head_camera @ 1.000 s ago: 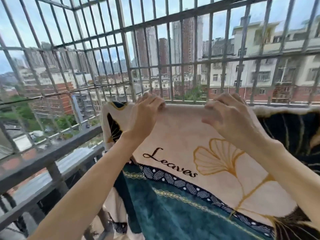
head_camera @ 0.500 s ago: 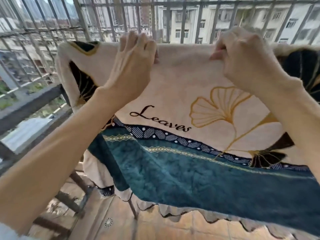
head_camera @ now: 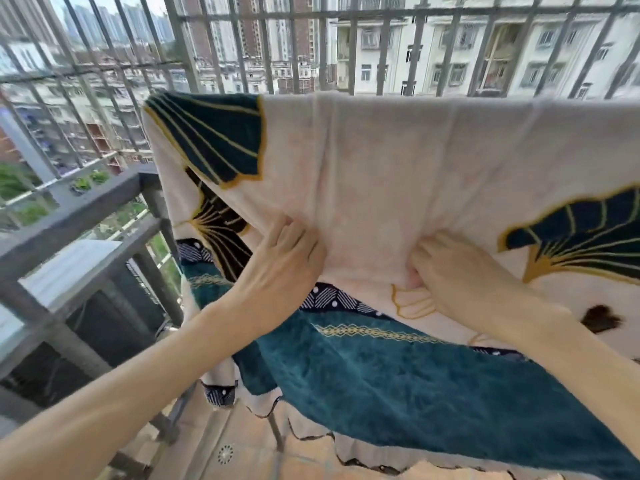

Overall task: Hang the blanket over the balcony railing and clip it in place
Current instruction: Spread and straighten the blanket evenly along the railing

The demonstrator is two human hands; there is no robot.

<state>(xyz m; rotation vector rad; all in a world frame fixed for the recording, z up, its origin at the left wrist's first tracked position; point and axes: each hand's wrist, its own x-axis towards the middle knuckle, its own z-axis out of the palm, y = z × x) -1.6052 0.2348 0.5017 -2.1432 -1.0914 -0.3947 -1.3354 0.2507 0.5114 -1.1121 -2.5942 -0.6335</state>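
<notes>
Draping step, clips not yet on. Left hand (head_camera: 289, 258) and right hand (head_camera: 460, 271) both pinching the cream fold of the blanket (head_camera: 398, 161), already slung over the railing (head_camera: 381, 15). Next: tug even, then fetch clips, none visible.

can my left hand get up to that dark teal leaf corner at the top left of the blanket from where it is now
Probably yes. The left hand grips the blanket just below the teal leaf corner, with nothing between them. It would have to release its hold first; the right hand also grips the fabric.
</notes>
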